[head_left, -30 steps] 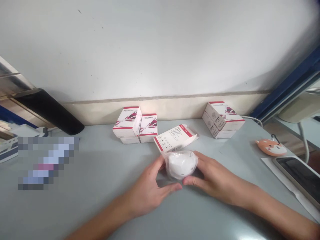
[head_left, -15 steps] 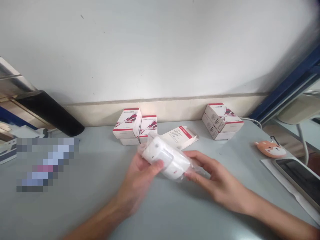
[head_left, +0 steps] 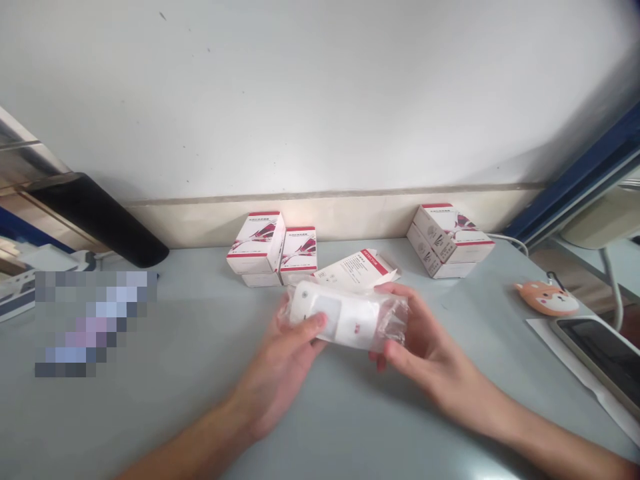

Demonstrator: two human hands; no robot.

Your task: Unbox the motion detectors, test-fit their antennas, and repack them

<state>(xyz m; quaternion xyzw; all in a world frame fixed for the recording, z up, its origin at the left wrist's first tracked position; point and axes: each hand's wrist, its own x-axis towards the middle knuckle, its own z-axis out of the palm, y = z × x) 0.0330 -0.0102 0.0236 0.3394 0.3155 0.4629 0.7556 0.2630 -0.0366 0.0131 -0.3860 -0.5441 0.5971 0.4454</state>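
Note:
A white detector (head_left: 357, 319) in a clear plastic bag (head_left: 395, 320) is held above the desk, lying nearly level from left to right. My left hand (head_left: 290, 357) is closed round its left end, the thumb pressed on the front by a greyish window. At the other end my right hand (head_left: 420, 350) holds the crumpled end of the bag between thumb and fingers. Just behind the bagged detector lies a flattened-looking white and red carton (head_left: 357, 267) printed "DETECTOR", its flap open at the right.
Small white and red boxes stand by the wall at left (head_left: 257, 243) and right (head_left: 450, 237). On the right are an orange animal-faced case (head_left: 547, 297) and a phone (head_left: 600, 353) on paper. A black padded tube (head_left: 100, 217) leans at left, near a blurred-out patch.
The bagged detector has turned from a slant to almost level. My right hand has shifted to the bag's right end, where the plastic is now bunched; my left hand keeps its hold.

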